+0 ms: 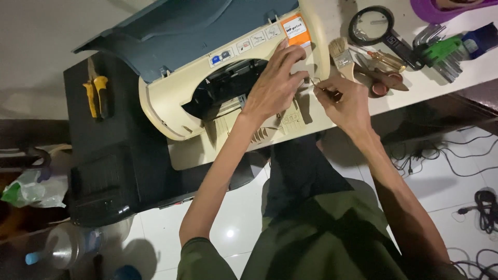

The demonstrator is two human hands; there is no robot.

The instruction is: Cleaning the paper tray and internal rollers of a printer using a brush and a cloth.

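A cream inkjet printer (171, 98) with its dark blue-grey lid (176, 31) raised lies at the edge of a white table. My left hand (277, 83) rests on the printer's front, fingers spread over the casing beside the dark opening (223, 88). My right hand (345, 101) is closed on a small thin tool (324, 91), its tip pointing at the printer's right side, just next to my left fingers.
On the table to the right lie a paintbrush (341, 56), a magnifying glass (374, 26), scissors (384, 80) and a green hex key set (441, 52). Yellow-handled pliers (96, 93) lie on a black box at left. Cables (467, 155) trail over the white tile floor.
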